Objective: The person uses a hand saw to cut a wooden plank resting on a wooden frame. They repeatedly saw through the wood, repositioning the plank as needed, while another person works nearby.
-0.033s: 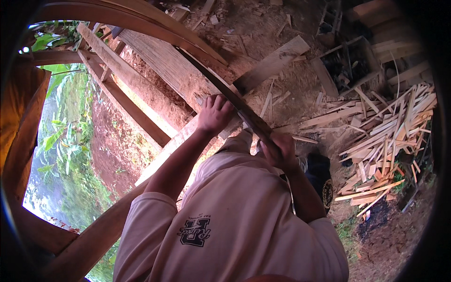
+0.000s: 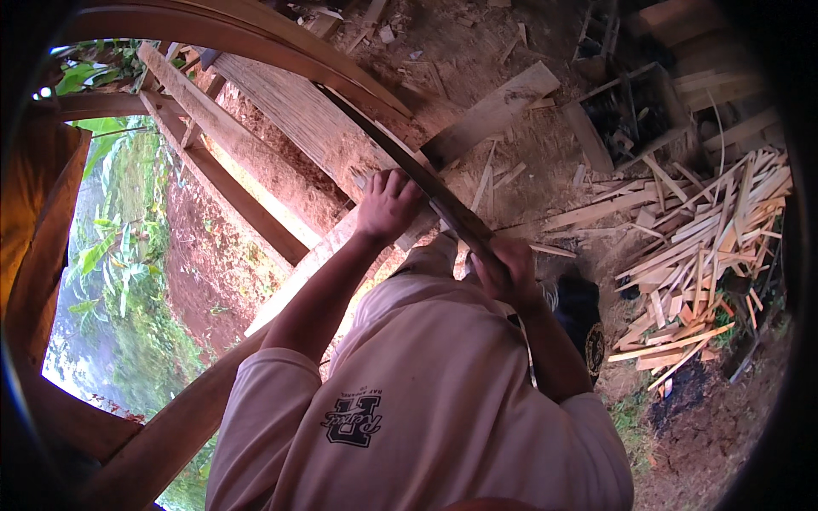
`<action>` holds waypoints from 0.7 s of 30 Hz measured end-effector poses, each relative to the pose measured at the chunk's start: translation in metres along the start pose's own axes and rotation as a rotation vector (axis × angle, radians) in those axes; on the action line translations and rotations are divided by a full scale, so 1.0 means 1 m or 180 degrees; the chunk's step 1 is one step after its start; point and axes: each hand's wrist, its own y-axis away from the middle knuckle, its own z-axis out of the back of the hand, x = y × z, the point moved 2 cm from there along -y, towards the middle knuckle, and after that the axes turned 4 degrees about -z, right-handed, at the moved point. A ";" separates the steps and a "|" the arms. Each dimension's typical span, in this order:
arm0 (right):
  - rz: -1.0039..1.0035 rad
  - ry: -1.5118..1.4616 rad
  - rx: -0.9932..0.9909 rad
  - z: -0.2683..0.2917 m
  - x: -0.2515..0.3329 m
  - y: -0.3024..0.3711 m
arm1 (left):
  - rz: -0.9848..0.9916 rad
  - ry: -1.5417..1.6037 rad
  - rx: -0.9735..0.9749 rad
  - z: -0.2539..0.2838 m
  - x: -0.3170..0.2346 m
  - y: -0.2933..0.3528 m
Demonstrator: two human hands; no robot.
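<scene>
My right hand (image 2: 511,271) is closed around the near end of a long, narrow, dark strip (image 2: 388,146). The strip slants away to the far left, and I cannot tell whether it is wood or a tool. To its left, my left hand (image 2: 390,203) is closed with bent fingers, knuckles up, against the strip's edge. A small greyish tip (image 2: 361,181) shows beside those fingers; what they grip is hidden beneath them. Beyond the left hand runs a wide, rough wooden plank (image 2: 285,106), its near end close to the knuckles.
A short board (image 2: 490,115) lies beyond the strip. At right are a heap of wood offcuts (image 2: 707,264) and an open wooden box (image 2: 630,119) with dark contents. Timber beams (image 2: 226,183) frame the left side. A curved beam (image 2: 256,38) crosses the far left.
</scene>
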 end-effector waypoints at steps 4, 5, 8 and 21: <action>0.0031 -0.0068 -0.0048 0.000 -0.008 0.001 | 0.0025 0.0052 0.0036 0.006 -0.003 -0.003; 0.0035 -0.0070 -0.0041 0.000 -0.009 0.000 | 0.0019 0.0084 0.0027 0.006 -0.004 -0.003; -0.0050 -0.0076 0.0045 0.004 -0.005 -0.008 | 0.0042 0.0076 0.0128 0.003 0.001 0.002; 0.0167 0.0276 0.0094 -0.024 -0.011 0.011 | 0.0127 -0.0094 0.0258 0.005 0.000 0.010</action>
